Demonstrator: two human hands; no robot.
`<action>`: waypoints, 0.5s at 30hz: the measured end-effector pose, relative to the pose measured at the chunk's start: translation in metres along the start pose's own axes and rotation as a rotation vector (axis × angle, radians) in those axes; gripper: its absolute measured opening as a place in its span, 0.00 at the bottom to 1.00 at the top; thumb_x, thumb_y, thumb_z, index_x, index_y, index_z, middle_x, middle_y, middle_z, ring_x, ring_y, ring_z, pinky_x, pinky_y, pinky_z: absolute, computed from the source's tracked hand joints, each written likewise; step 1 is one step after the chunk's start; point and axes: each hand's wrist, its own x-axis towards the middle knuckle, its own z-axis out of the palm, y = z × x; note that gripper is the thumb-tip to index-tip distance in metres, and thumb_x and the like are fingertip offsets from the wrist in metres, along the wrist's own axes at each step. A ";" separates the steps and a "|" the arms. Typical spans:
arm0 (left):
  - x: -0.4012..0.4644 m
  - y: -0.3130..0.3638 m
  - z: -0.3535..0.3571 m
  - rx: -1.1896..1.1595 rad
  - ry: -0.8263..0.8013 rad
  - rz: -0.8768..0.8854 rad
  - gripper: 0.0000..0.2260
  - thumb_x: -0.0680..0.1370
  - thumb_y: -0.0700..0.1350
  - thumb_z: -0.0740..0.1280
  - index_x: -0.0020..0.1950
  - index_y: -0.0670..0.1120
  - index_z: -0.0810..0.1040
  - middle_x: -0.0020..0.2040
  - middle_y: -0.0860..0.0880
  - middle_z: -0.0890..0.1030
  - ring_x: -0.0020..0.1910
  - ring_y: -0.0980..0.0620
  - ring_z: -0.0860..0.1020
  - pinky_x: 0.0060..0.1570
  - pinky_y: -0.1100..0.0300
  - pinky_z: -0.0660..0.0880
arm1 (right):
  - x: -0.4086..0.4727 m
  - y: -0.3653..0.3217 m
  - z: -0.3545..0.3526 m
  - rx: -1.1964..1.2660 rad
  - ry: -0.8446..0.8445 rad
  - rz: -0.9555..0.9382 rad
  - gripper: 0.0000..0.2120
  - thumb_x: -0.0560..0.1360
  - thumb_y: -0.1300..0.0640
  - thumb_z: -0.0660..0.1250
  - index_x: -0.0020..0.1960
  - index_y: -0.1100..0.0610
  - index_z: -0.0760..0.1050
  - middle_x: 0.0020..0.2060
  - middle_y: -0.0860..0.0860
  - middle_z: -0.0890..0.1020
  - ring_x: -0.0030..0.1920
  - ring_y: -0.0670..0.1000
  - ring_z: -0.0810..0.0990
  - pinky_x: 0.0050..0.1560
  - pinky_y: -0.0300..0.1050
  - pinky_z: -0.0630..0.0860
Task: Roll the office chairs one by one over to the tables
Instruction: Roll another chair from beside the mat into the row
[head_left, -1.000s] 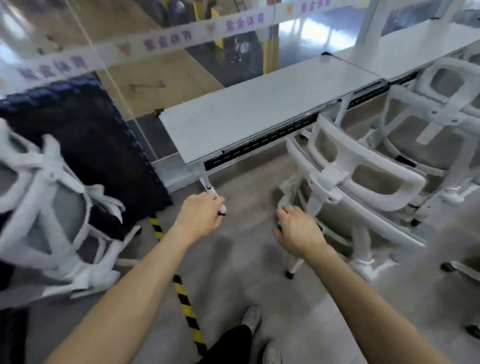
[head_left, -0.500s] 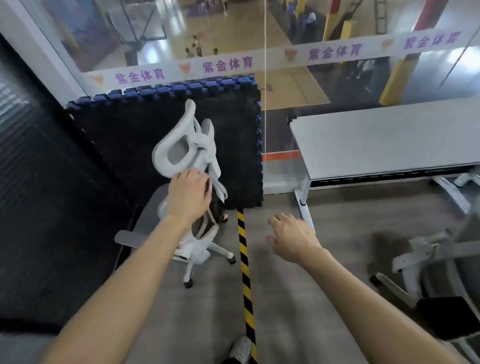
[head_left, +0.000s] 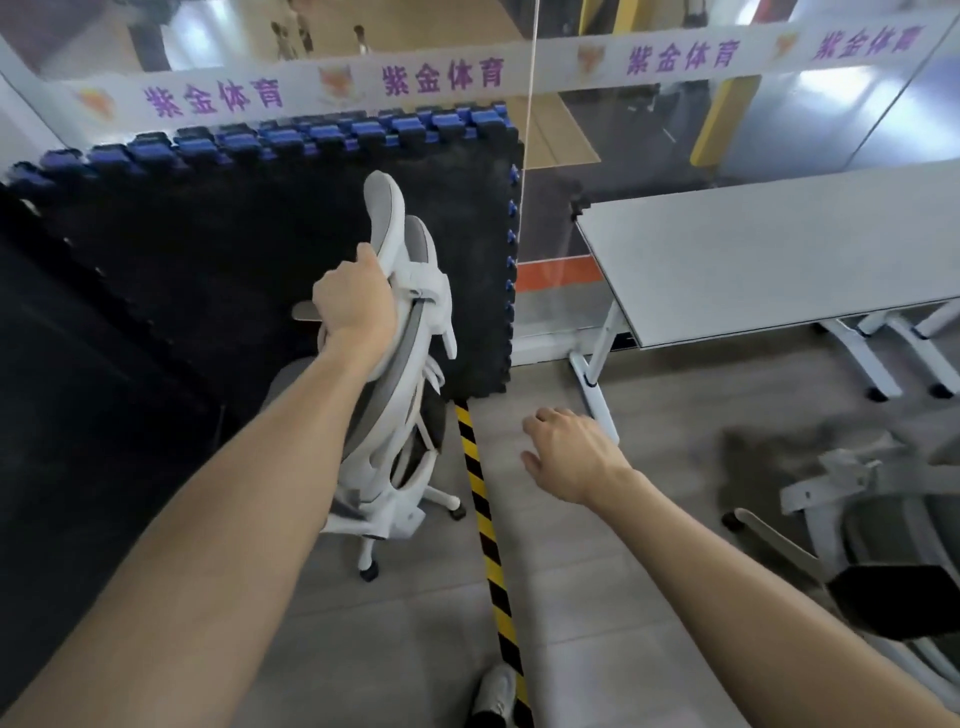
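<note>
A white office chair with grey mesh stands on its castors just left of the striped floor tape, seen edge-on in front of a black mat. My left hand grips the top of its backrest just below the headrest. My right hand hovers in the air with relaxed fingers and holds nothing, right of the tape. A white table stands at the right along the glass wall. Another white chair is partly in view at the lower right.
Black and blue foam mats lean against the glass wall behind the chair. Yellow and black tape runs along the grey floor. The table's white leg stands near my right hand. A dark wall closes off the left.
I turned left from the table to the lone chair. My left hand reached its backrest and has closed round it. The chair now stands edge-on and closer to the tape.
</note>
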 end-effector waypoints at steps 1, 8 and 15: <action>-0.005 -0.003 -0.002 -0.006 -0.011 0.001 0.08 0.85 0.38 0.66 0.64 0.42 0.73 0.50 0.40 0.84 0.49 0.37 0.84 0.47 0.45 0.75 | 0.001 -0.004 -0.002 -0.009 -0.006 -0.003 0.16 0.86 0.47 0.61 0.65 0.56 0.77 0.60 0.54 0.81 0.63 0.58 0.80 0.60 0.54 0.78; -0.066 -0.020 -0.010 0.030 -0.044 0.069 0.12 0.80 0.31 0.62 0.58 0.45 0.70 0.38 0.46 0.79 0.33 0.45 0.75 0.38 0.48 0.71 | -0.027 -0.021 -0.011 -0.037 0.055 -0.038 0.14 0.86 0.48 0.62 0.64 0.55 0.78 0.60 0.54 0.82 0.63 0.58 0.80 0.64 0.54 0.77; -0.171 -0.045 -0.029 0.060 -0.015 0.204 0.12 0.82 0.52 0.69 0.58 0.50 0.69 0.32 0.51 0.74 0.27 0.48 0.72 0.30 0.55 0.66 | -0.102 -0.018 0.000 -0.055 0.178 -0.099 0.13 0.85 0.49 0.63 0.62 0.56 0.79 0.59 0.54 0.83 0.63 0.60 0.80 0.64 0.56 0.76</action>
